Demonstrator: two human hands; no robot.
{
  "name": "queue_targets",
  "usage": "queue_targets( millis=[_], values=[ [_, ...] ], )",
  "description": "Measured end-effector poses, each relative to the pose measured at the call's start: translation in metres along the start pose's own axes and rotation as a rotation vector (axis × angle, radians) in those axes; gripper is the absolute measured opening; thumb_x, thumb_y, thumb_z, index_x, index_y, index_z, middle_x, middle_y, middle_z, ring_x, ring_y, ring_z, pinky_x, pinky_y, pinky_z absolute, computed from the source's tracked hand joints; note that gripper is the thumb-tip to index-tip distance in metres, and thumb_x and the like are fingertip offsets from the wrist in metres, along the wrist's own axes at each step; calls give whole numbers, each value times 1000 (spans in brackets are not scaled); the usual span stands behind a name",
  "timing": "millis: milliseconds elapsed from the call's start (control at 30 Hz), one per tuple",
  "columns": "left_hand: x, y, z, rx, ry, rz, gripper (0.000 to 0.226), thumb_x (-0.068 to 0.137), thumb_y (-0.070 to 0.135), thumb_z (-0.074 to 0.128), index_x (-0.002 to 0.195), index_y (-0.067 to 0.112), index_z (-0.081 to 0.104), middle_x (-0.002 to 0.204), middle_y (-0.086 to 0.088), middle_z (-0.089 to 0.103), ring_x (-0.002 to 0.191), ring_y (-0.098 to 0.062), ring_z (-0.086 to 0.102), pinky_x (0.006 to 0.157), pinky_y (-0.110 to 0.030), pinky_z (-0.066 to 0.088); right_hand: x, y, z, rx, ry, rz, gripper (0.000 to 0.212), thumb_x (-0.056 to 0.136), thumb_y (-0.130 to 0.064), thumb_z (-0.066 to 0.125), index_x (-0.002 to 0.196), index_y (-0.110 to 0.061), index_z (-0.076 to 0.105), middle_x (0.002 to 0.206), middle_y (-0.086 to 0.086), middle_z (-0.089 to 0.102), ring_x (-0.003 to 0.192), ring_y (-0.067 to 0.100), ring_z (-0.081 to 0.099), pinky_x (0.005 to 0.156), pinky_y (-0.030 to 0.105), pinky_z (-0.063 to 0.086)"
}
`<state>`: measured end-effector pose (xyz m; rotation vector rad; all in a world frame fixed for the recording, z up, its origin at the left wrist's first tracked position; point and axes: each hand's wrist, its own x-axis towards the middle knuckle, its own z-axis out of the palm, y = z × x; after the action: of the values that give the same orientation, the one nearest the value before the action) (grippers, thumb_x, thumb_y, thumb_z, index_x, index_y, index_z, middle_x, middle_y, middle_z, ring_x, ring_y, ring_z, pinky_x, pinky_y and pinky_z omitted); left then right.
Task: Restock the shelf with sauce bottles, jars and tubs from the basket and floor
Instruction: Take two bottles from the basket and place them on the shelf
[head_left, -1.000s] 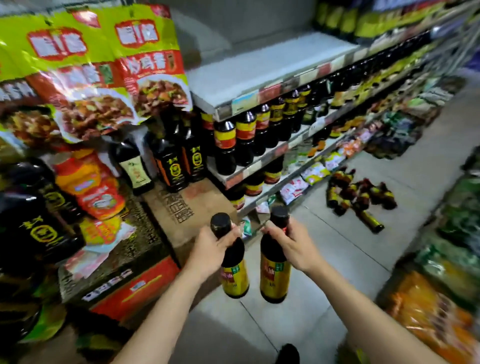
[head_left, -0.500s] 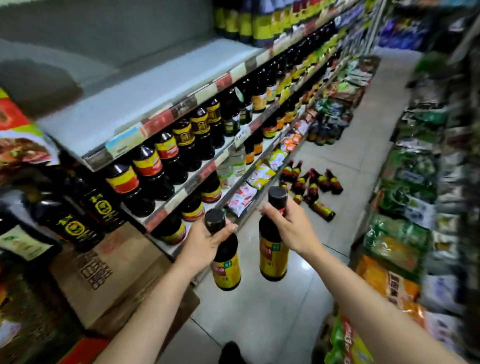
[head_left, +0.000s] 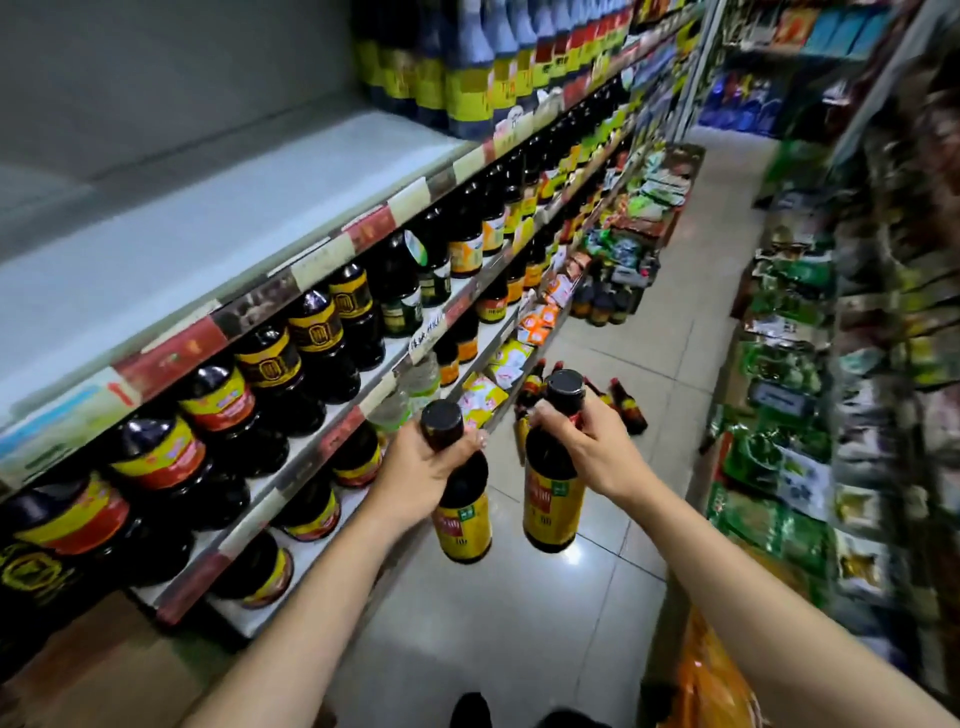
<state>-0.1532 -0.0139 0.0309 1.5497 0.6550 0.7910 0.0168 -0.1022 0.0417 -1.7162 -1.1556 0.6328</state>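
Each hand carries a dark sauce bottle with a black cap and a yellow-and-red label. My left hand (head_left: 423, 467) grips the neck of the left bottle (head_left: 464, 525). My right hand (head_left: 592, 452) grips the neck of the right bottle (head_left: 550, 512). Both bottles hang upright over the aisle floor, beside the lower shelves. The wide white upper shelf (head_left: 208, 249) on the left is mostly bare. Several more small bottles (head_left: 626, 408) lie on the floor tiles just beyond my hands.
Rows of large dark bottles (head_left: 291, 358) fill the shelves below the bare one. Tall bottles (head_left: 467, 67) stand on the far end of the upper shelf. A cardboard box (head_left: 93, 670) sits at lower left. Packaged goods (head_left: 789, 467) line the right side of the narrow aisle.
My view has swung right and up along the aisle, leaving the hanging seasoning packets behind. Both hands still hold their bottles and have moved forward toward the shelves.
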Motion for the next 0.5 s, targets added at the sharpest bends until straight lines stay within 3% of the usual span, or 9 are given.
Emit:
queue_targets(
  millis=[67,167,300,367,433,500],
  values=[
    [24,0,1,-3,26,13,32,64,42,66,68,12,55,62,9,60,68,-7,54,68,-21,44,22,4,-8,32,-30,-2,31,89,-40,54,94,-10,56,91,3,64,91,21,61,82,36,49],
    [53,2,1,5,36,20,32,66,42,66,68,12,55,66,2,60,69,-11,56,70,-24,44,51,9,-16,61,-65,-12,32,88,-44,54,95,-13,57,96,8,66,93,22,63,84,39,51],
    [89,2,8,23,103,14,12,71,24,64,65,17,58,60,12,63,63,0,58,67,-14,45,99,16,-31,117,-154,-54,26,86,-40,51,91,-16,56,85,-9,64,79,-4,61,73,17,46],
    [103,2,10,51,167,20,10,69,30,68,63,25,63,62,13,65,67,-1,60,71,-19,47,128,19,-37,129,-226,-110,23,82,-43,49,87,-22,56,84,-10,63,76,-7,59,71,12,44],
    [110,5,11,82,244,14,12,64,40,69,64,29,65,65,11,65,73,-9,62,76,-31,48,154,19,-40,133,-298,-162,22,82,-45,50,87,-24,55,85,-7,63,77,-7,58,71,13,45],
    [116,14,12,25,358,49,24,61,42,74,66,21,62,65,8,65,71,-10,62,75,-28,49,181,15,-41,124,-376,-233,32,85,-48,53,92,-17,57,89,2,64,84,5,61,75,23,49]
  ],
)
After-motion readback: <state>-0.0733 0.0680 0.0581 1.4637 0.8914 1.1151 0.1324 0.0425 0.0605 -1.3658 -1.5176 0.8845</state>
